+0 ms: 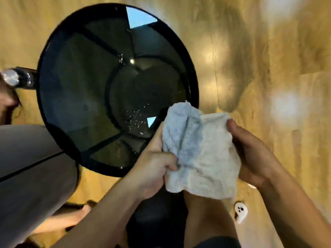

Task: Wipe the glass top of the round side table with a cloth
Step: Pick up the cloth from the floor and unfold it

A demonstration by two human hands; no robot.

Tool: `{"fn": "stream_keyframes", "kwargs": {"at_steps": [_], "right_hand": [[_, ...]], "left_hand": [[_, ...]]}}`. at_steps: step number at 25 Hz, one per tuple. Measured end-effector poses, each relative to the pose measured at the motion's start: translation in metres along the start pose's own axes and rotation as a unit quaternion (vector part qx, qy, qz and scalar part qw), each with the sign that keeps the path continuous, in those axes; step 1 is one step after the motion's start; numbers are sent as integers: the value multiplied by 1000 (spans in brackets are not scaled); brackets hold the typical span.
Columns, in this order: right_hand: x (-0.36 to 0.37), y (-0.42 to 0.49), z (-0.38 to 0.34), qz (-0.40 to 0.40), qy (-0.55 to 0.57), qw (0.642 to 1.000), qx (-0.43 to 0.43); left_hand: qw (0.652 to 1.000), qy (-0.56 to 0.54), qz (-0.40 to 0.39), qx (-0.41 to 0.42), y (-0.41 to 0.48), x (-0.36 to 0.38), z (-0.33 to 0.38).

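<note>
Fingers (pixel 170 165) grip cloth (pixel 200 151) beside glass top (pixel 86 97), wood floor (pixel 268 68).

Wooden floor (pixel 268 51) — grey sofa (pixel 26 167) left, small white object (pixel 240 212) lower right.

Seen from the wearer's own head camera, a person's left hand (pixel 154 165) and right hand (pixel 254 153) appear uncovered, as do both forearms, which run bare from the wrists to the lower edge of the frame. The right thumb (pixel 232 127) is rounded and blunt at the tip; motion blur hides the nails. Between the forearms a bare leg (pixel 206 217) shows, and below it the hem of a dark garment (pixel 215 243), probably shorts, crosses the bottom of the view. A white moulded shoe (pixel 240 213) with three dark holes lies beside the leg; whether it is worn cannot be told.
</note>
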State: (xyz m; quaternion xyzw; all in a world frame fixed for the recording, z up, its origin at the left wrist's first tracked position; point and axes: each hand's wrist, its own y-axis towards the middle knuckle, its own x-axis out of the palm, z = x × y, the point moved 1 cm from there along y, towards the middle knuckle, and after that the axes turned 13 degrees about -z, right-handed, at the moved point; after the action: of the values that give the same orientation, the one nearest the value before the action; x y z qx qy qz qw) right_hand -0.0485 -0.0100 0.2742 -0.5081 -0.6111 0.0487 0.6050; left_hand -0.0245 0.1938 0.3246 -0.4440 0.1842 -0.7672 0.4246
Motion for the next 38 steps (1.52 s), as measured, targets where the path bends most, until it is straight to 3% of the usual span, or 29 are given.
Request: {"fn": "stream_keyframes", "kwargs": {"at_steps": [3, 7, 15, 20, 24, 26, 28, 31, 34, 38], "right_hand": [[52, 34, 17, -3, -134, 991, -19], [113, 60, 54, -46, -194, 980, -26], [176, 81, 134, -101, -134, 985, 46], [189, 87, 158, -116, -110, 987, 31], [189, 90, 165, -65, -184, 981, -2], [184, 86, 160, -4, -303, 952, -48], [177, 80, 150, 52, -455, 882, -108], [159, 71, 138, 119, -584, 790, -142], [139, 59, 138, 174, -611, 758, -146], [123, 57, 134, 215, -625, 733, -161]], "left_hand": [[991, -111, 69, 12, -40, -53, -7], [984, -53, 168, 30, -72, -104, -22], [968, -141, 167, 122, -122, -136, -62], [977, -156, 122, 81, -144, -138, -73], [964, -186, 183, 53, -144, -157, -86], [946, -269, 157, 88, -146, -160, -89], [934, -302, 170, 89, -153, -167, -92], [948, -217, 218, 76, -165, -181, -101], [962, -94, 248, 63, -168, -190, -106], [969, -7, 239, 61, -155, -195, -111]]}}
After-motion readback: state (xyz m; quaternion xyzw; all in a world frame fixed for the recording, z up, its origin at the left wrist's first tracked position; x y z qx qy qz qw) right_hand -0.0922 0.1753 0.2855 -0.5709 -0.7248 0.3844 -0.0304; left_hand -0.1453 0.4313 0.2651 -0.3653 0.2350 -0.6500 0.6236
